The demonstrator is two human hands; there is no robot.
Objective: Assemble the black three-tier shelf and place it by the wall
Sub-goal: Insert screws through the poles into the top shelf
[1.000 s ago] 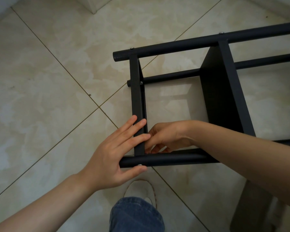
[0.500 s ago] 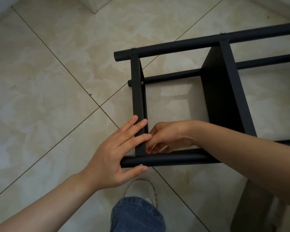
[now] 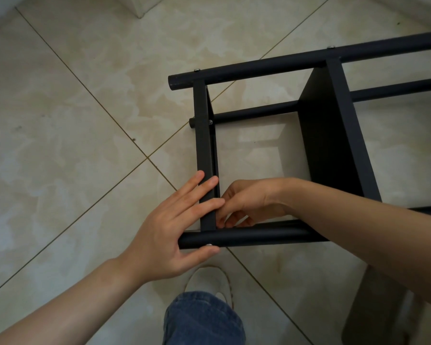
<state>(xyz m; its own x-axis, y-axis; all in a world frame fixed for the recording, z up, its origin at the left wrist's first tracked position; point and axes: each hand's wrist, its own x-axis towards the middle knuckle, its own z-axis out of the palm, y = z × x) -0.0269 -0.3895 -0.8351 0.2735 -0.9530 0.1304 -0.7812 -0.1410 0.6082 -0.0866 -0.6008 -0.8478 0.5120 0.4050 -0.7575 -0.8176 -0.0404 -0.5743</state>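
Note:
The black shelf point(image 3: 331, 135) lies on its side on the tiled floor, its round poles running left to right and its flat boards standing between them. My left hand point(image 3: 174, 230) lies with straight fingers across the end board point(image 3: 204, 145), thumb under the near pole point(image 3: 246, 239) beside a silver screw head point(image 3: 209, 244). My right hand point(image 3: 244, 202) reaches inside the frame, its fingers curled at the inner corner where that board meets the near pole. What those fingertips hold is hidden.
Beige marble-patterned floor tiles point(image 3: 72, 145) spread to the left. My jeans-clad knee point(image 3: 202, 317) and a light shoe point(image 3: 209, 282) are just below the shelf. A dark object point(image 3: 378, 307) sits at the lower right. A white corner point(image 3: 144, 6) stands at the top.
Almost nothing differs; both hands stay at the same corner, with only slight shifts of the right fingers.

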